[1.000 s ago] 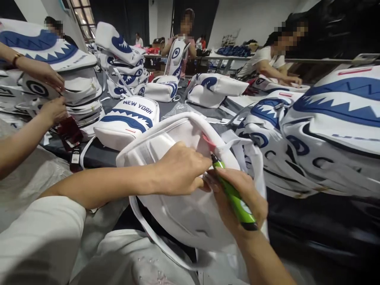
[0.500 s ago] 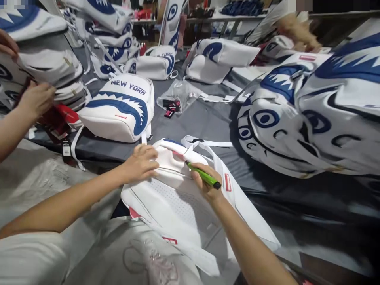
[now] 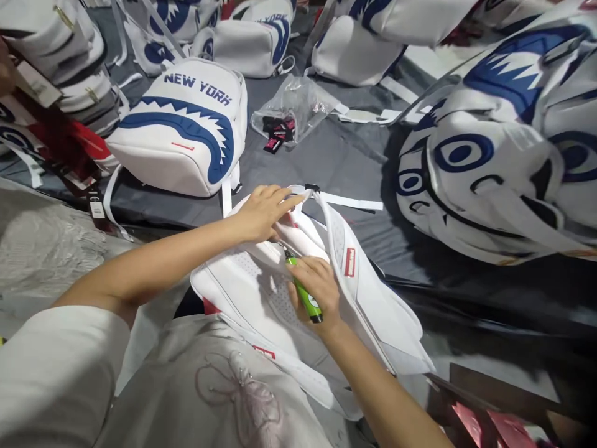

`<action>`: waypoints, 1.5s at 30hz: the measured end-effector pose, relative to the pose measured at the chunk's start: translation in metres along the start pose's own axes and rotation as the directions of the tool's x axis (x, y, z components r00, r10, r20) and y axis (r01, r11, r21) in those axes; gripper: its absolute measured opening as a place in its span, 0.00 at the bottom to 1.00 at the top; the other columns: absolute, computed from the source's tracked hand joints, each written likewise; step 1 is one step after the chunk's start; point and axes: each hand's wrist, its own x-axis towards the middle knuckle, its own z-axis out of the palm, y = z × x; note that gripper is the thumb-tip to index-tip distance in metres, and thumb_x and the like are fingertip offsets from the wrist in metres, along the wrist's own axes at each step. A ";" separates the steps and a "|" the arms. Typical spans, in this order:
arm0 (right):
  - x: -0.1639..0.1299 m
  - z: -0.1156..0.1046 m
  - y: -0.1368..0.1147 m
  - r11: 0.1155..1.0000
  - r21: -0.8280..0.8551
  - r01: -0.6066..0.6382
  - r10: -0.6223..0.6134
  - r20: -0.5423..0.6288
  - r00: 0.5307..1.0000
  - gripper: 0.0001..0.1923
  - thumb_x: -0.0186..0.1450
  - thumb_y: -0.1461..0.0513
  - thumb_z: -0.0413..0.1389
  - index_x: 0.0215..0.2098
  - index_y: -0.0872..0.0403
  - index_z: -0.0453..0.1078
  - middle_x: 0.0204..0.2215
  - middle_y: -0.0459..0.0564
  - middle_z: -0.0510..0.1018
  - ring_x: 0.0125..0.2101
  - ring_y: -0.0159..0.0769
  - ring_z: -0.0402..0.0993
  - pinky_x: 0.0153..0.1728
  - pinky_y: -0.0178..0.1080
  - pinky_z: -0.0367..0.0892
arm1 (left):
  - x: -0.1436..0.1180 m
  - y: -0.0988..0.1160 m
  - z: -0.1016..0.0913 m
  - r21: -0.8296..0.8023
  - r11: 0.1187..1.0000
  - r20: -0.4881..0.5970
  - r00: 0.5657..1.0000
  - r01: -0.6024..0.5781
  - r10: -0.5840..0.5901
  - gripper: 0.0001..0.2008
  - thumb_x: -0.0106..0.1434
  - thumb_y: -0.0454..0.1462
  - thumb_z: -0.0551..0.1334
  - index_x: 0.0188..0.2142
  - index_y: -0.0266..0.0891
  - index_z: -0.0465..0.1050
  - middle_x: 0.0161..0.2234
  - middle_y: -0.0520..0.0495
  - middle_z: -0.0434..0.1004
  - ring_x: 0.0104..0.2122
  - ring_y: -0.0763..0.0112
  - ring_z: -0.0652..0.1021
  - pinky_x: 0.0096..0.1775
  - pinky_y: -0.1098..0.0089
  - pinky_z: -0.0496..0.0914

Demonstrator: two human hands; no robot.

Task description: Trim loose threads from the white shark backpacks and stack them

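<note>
The right hand (image 3: 313, 287), clamped on a green marker (image 3: 303, 294) whose tip points up-left, sits just below the left hand (image 3: 262, 211), pressed flat on the white backpack (image 3: 261, 292) at the table's (image 3: 326, 168) near edge.

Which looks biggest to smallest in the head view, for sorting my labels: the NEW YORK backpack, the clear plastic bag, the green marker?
1. NEW YORK backpack
2. clear plastic bag
3. green marker, though nearest the camera.

- The light is bright and soft all over, with no strong glare.
- Dark shadow lies on the bench (image 3: 489, 298) at the near right.
- The big bags (image 3: 504, 143) at the far right look stretched and a bit blurry.
</note>
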 end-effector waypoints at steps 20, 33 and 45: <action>0.062 -0.049 0.030 0.966 -0.085 -0.244 0.249 0.557 0.792 0.13 0.67 0.62 0.57 0.49 0.51 0.77 0.38 0.50 0.84 0.38 0.41 0.80 0.44 0.45 0.69 | 0.006 0.010 0.024 0.210 0.978 -0.036 0.999 -0.011 0.018 0.54 0.58 0.39 0.71 0.73 0.37 0.38 0.72 0.30 0.45 0.68 0.42 0.54 0.63 0.44 0.53; 0.063 -0.037 0.037 0.977 -0.151 -0.147 0.211 0.656 0.725 0.16 0.67 0.64 0.57 0.52 0.54 0.76 0.35 0.52 0.84 0.37 0.42 0.79 0.43 0.45 0.67 | 0.009 0.013 0.029 0.202 0.979 -0.030 0.999 0.034 -0.028 0.52 0.59 0.36 0.70 0.73 0.39 0.40 0.69 0.29 0.52 0.63 0.43 0.62 0.61 0.46 0.57; 0.058 -0.041 0.024 0.958 -0.272 -0.088 0.236 0.579 0.781 0.14 0.68 0.65 0.55 0.50 0.55 0.76 0.43 0.54 0.84 0.41 0.45 0.80 0.41 0.45 0.64 | 0.012 0.017 0.024 0.114 0.973 -0.015 0.980 0.200 -0.199 0.44 0.64 0.43 0.66 0.72 0.37 0.45 0.73 0.31 0.41 0.69 0.38 0.52 0.63 0.41 0.53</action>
